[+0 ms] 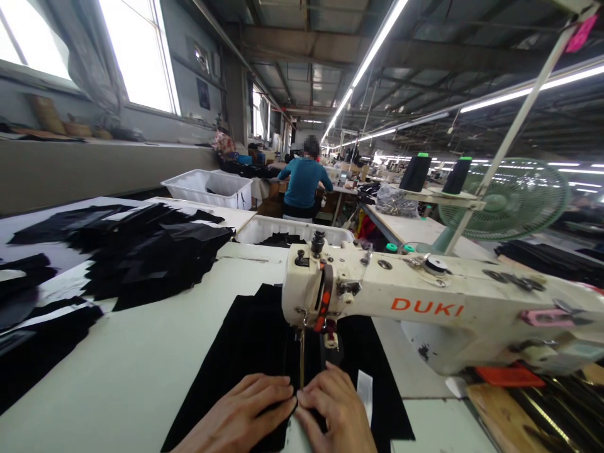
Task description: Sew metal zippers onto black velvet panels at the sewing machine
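Observation:
A black fabric piece point(226, 365) lies on the pale table beneath the head of a white sewing machine point(368, 283). A narrow brass-coloured strip, probably a metal zipper point(302, 358), runs down the fabric from the needle area toward me. My left hand point(245, 409) presses on the cloth left of this strip, its fingers close together and closed on the fabric edge. On the other side, my right hand point(335, 409) pinches the cloth with bent fingers. Both sets of fingertips nearly meet at the strip's near end. A white label-like strip point(365, 396) lies beside my right hand.
Stacked black cut pieces point(160, 251) cover the left table. White bins point(212, 189) stand beyond it. A person in a teal top point(302, 182) sits ahead, facing away. Thread cones point(415, 173) and a green fan point(504, 198) stand right. Brass-toothed zippers point(547, 415) lie at lower right.

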The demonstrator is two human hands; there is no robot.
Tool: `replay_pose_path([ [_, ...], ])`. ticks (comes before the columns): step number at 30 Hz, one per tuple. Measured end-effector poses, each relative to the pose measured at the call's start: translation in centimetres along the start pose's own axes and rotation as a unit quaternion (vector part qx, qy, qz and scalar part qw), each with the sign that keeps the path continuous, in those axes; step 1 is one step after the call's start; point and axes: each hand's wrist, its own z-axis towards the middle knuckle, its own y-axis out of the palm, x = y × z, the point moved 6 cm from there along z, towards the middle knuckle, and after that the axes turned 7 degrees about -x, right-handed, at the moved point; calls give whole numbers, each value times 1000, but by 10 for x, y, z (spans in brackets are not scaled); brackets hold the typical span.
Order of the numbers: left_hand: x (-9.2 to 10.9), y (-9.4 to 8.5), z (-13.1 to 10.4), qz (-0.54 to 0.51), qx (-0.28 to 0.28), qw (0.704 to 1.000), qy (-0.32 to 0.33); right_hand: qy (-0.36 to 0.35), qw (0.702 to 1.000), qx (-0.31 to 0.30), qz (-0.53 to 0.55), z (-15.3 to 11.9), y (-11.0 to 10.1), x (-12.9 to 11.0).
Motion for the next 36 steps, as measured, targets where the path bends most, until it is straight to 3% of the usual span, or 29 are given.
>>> replay_pose_path([
  [6, -19, 8, 8, -32, -54, 998, -28, 52, 998, -12, 26, 21, -7, 3],
  [12, -45, 21, 9, -61, -46, 996, -46, 92, 996, -6, 23, 38, -11, 12],
  [20, -65, 29, 21, -70, -55, 996, -28, 100, 993, 46, -31, 45, 3, 36],
  [29, -65, 41, 24, 1, -158, 987, -12, 149, 985, 5, -91, 36, -9, 34],
  [36, -64, 41, 27, 23, -166, 986, -1, 170, 972, -22, -158, 46, -6, 31],
])
